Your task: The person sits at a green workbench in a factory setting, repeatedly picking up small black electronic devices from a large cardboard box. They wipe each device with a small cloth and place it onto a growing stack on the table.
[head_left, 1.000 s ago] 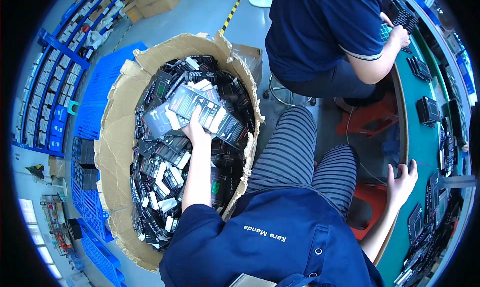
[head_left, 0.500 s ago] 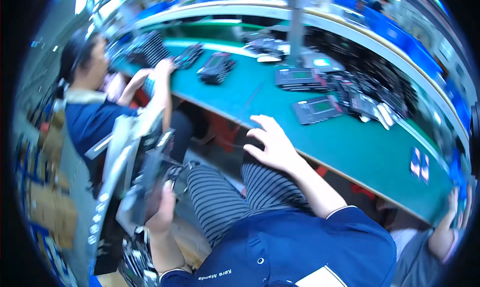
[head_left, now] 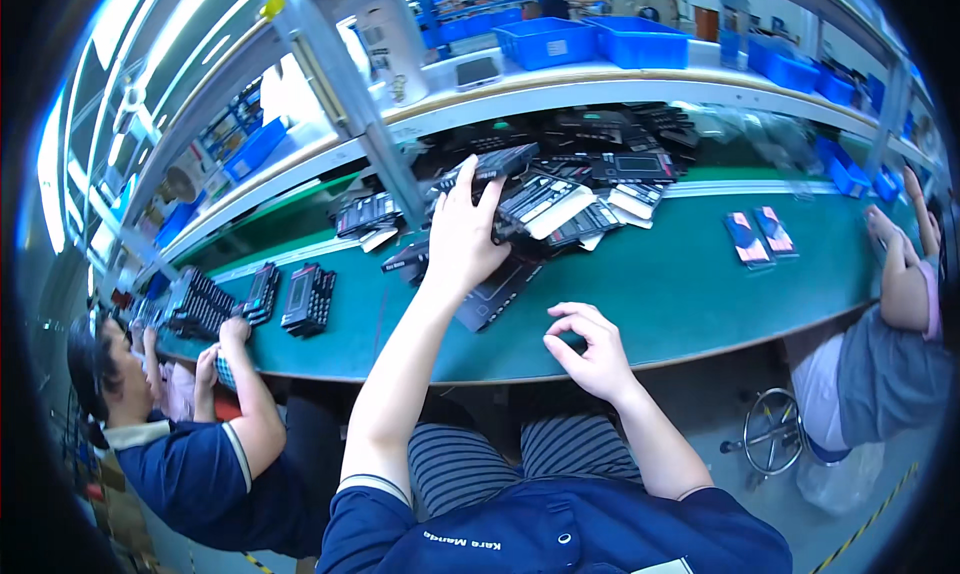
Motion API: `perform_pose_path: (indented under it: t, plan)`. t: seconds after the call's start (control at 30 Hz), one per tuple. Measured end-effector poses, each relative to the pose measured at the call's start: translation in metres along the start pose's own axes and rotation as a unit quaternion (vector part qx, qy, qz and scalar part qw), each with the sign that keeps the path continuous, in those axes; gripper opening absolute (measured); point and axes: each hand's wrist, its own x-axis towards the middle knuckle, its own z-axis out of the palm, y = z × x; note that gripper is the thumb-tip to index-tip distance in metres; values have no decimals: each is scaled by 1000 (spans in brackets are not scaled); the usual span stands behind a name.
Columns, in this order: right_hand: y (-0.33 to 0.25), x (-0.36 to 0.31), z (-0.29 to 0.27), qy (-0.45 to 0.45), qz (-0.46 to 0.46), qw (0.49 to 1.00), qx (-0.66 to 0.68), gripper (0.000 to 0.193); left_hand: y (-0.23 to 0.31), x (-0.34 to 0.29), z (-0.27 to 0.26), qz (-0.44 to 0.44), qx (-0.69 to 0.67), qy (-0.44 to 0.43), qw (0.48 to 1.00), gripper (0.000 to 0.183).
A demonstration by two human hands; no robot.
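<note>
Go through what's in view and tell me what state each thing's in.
Left hand: fingers spread, at the pile
Right hand: fingers curled, nothing visible in it
Pile: boxes jumbled
Box stacks: fairly neat
Blue bins: upright, contents hidden
Table: partly covered

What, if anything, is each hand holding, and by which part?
Right hand: nothing. Left hand: spread over the black boxes; whether it grips one, and where, cannot be told.

The person (head_left: 520, 534) before me extends both bare forearms (head_left: 395, 389) from the lower frame: left hand (head_left: 468, 239), fingers (head_left: 464, 186) spread, reaches just above centre; right hand (head_left: 592, 352), fingers loosely curled, hovers lower, right of centre.
</note>
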Motion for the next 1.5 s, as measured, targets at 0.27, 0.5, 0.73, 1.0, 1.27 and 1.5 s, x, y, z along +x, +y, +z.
perform_pose_path:
  t: [0.27,0.5,0.73,1.0,1.27,1.5]
  plan:
    - [14,-2,-45,116,33,991,-61,10,-13,-12,51,29,-41,91,995,33]
    - [101,20,-220,172,19,794,-583,35,23,-61,-19,126,-210,66,967,36]
    - [60,5,-175,74,73,838,-535,40,51,-135,15,-377,-760,46,528,19]
    - [42,-11,-150,-22,118,844,-522,60,96,-150,-41,-259,-634,-326,652,28]
    - [28,-5,-153,-151,163,775,-592,49,71,-69,20,172,-212,-159,949,92]
    - [52,-7,-151,-62,81,848,-520,38,109,-114,-9,269,-168,-238,918,73]
